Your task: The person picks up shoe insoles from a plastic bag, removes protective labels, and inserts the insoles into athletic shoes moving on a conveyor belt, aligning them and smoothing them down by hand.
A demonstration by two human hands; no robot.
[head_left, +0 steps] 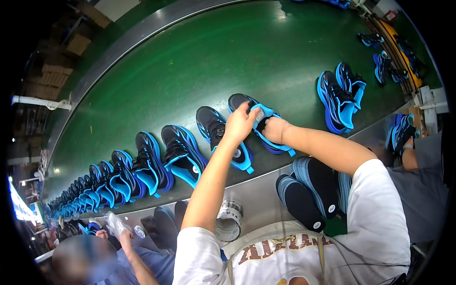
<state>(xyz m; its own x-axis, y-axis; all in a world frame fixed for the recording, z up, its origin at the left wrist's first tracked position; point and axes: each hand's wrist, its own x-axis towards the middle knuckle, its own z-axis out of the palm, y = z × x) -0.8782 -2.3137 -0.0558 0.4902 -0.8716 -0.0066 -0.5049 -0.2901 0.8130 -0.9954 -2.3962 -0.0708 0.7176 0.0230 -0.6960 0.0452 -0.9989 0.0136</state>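
A black sneaker (pixel 237 100) with a bright blue lining lies on the green conveyor belt, its toe pointing away from me. My left hand (pixel 239 126) pinches the tongue of this sneaker, pulling it up so that a pale label on the tongue shows. Curled up, my right hand (pixel 276 130) is pushed into the shoe's opening; its fingertips, and anything they hold, are hidden inside. Just left of it sits a matching sneaker (pixel 211 121) with a round white sticker on its insole.
A long row of like sneakers (pixel 149 159) runs left along the green belt (pixel 190 61). A pair (pixel 335 102) stands to the right. Striped black insoles (pixel 316 185) and a tape roll (pixel 229 221) lie near my body. A co-worker's hand (pixel 124 237) holds clear plastic at lower left.
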